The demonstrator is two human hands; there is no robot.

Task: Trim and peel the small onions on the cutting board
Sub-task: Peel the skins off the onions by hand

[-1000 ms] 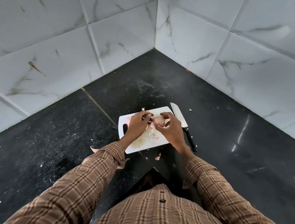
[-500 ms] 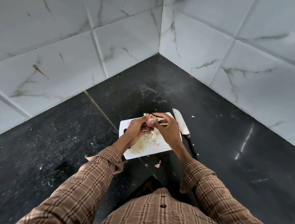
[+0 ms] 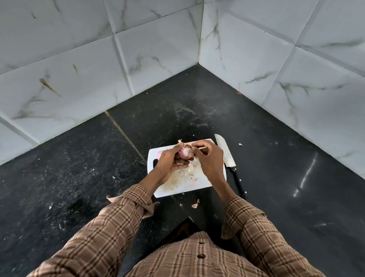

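A small pinkish onion [image 3: 185, 151] is held just above the white cutting board [image 3: 196, 184]. My left hand [image 3: 166, 164] cups the onion from below and the left, fingers curled round it. From the right, my right hand [image 3: 209, 160] reaches in, and its fingertips pinch a strip of dry skin [image 3: 195, 145] at the onion's top. Another pink onion piece [image 3: 158, 154] lies on the board's left part, mostly hidden by my left hand. Peel scraps and smears lie on the board's near half.
A knife [image 3: 228, 159] with a black handle lies on the black counter along the board's right edge. Peel bits [image 3: 195, 204] lie on the counter near the board's front edge. White tiled walls meet in a corner behind.
Both hands have lifted the onion a little off the board and turned it. The right fingers have shifted to the onion's top and pull skin away.
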